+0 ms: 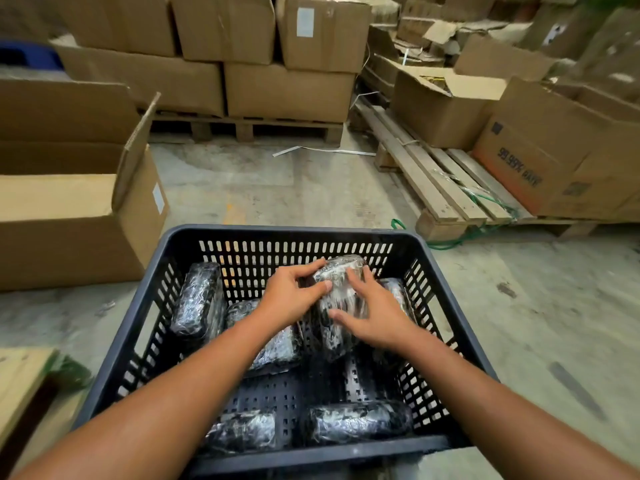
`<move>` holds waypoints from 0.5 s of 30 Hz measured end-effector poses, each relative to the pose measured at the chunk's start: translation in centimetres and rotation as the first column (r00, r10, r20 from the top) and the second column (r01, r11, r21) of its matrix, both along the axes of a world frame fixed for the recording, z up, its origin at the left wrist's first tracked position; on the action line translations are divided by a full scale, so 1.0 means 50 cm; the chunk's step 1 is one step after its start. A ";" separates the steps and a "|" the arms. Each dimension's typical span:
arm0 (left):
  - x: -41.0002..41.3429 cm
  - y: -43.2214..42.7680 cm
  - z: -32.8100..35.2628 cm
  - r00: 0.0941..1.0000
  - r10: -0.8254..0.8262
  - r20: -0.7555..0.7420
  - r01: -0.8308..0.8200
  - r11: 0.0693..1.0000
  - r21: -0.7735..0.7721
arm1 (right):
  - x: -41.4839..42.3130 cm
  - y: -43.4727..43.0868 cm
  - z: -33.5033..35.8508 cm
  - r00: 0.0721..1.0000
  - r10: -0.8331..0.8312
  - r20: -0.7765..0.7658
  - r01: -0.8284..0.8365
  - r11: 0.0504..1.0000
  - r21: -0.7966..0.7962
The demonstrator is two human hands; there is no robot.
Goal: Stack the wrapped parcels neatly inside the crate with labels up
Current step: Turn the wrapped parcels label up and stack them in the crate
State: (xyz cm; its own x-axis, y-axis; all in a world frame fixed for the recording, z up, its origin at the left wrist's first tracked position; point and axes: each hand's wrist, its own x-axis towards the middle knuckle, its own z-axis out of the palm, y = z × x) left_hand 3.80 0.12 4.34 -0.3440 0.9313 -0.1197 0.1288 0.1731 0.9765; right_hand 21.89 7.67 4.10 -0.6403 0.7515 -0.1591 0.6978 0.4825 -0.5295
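Note:
A dark slotted plastic crate [287, 233] stands on the floor in front of me. Several black parcels wrapped in clear film lie inside it. One parcel [337, 271] sits tilted in the far middle, and both hands are on it. My left hand [289, 294] grips its left edge. My right hand [372, 313] presses on its top and right side. Another parcel [199, 301] leans against the left wall. One parcel [277, 348] lies under my left forearm. Two parcels [358, 422] [242, 433] rest along the near wall. No labels are visible.
An open cardboard box [76, 216] stands to the left of the crate. Stacked cartons on a wooden pallet [249, 128] fill the back. A second pallet [450, 188] with boxes and green strapping lies at the right. Bare concrete floor runs between them.

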 end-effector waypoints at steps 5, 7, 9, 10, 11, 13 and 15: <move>0.005 0.004 0.024 0.999 0.012 -0.049 -0.015 0.998 -0.060 | 0.004 -0.043 -0.002 0.991 0.046 0.127 -0.034 0.995 -0.098; 0.004 0.005 0.026 1.000 0.017 -0.008 -0.017 0.996 -0.086 | -0.002 -0.053 0.000 0.991 0.036 0.132 -0.026 0.997 -0.076; 0.004 0.006 0.030 0.999 0.042 0.021 -0.040 0.995 -0.092 | -0.009 -0.066 -0.001 0.992 0.049 0.117 -0.047 0.999 -0.015; 0.003 0.006 0.033 0.997 0.063 0.045 -0.058 0.994 -0.092 | -0.012 -0.072 -0.002 0.992 0.067 0.107 -0.069 0.997 0.018; 0.000 0.007 0.037 0.995 0.081 0.066 -0.074 0.993 -0.095 | -0.014 -0.076 -0.002 0.991 0.087 0.098 -0.092 0.995 0.042; -0.008 0.008 0.047 0.992 0.088 0.092 -0.079 0.992 -0.095 | -0.011 -0.078 0.001 0.991 0.123 0.054 -0.126 0.991 0.046; -0.011 0.010 0.059 0.993 0.060 0.102 -0.052 0.995 -0.080 | 0.002 -0.075 0.006 0.989 0.146 -0.029 -0.146 0.989 0.014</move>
